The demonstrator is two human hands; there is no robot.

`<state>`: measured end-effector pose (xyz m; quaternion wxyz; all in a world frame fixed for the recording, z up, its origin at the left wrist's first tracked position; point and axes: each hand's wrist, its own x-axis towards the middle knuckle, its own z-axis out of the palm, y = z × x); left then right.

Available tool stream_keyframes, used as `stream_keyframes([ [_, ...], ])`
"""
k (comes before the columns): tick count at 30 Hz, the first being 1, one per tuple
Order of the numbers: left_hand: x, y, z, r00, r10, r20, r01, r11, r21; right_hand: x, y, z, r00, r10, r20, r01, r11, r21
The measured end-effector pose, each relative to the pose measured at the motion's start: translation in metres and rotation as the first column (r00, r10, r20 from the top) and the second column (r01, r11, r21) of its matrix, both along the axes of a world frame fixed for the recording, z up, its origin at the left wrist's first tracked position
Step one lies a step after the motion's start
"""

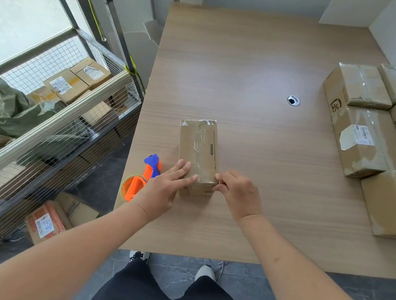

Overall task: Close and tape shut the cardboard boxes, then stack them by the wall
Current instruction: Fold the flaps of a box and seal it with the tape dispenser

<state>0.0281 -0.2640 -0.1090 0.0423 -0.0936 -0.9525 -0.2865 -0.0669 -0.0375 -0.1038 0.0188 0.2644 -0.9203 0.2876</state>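
We press our left hand [164, 188] flat on the closed, taped box [198, 155] near the table's [267, 65] front edge while our right hand [236, 194] pinches its corner; the wire cart [52, 114] holds labelled cartons.

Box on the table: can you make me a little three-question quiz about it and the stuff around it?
1. True or false: the tape dispenser lies to the left of the small box.
2. Which hand lies flat on the small box? A) left hand B) right hand
3. Fill in: the stacked boxes sit on the table at its ____ side.

Key: 1. true; 2. A, the right hand pinches the box's near corner instead; 3. right.
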Motion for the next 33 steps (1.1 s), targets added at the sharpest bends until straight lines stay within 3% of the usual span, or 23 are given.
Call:
stream_keyframes([
  [3,-0.001,0.004,-0.003,1.000,0.027,-0.016,-0.027,0.999,0.023,-0.001,0.003,-0.005,0.996,0.069,-0.059,-0.068,0.997,0.031],
  [8,-0.007,0.006,-0.004,0.998,0.060,-0.011,-0.060,0.998,0.037,0.007,-0.001,-0.006,0.999,0.043,0.007,-0.043,0.999,0.032],
  [13,-0.012,0.010,0.002,1.000,0.002,0.005,-0.002,0.998,0.066,0.000,0.005,0.015,0.957,0.008,0.291,-0.039,0.994,0.102],
  [17,-0.015,0.023,0.007,0.991,-0.062,0.121,0.043,0.987,0.152,0.000,0.017,0.031,0.886,-0.038,0.463,-0.056,0.980,0.189],
  [22,-0.020,0.036,0.024,0.962,-0.161,0.219,0.116,0.972,0.207,0.002,0.020,0.030,0.945,-0.163,0.282,0.044,0.921,0.387],
  [26,-0.026,0.037,0.036,0.980,-0.114,0.166,0.085,0.982,0.171,0.001,0.010,0.032,0.969,-0.169,0.179,0.067,0.882,0.467],
  [30,-0.038,0.021,0.036,0.993,-0.052,0.102,0.051,0.999,0.011,-0.005,0.015,0.041,0.992,-0.079,0.102,0.011,0.841,0.540],
  [33,-0.048,0.011,0.039,0.983,-0.047,0.177,0.073,0.987,-0.143,-0.010,0.021,0.041,0.987,-0.059,0.152,-0.036,0.832,0.553],
])
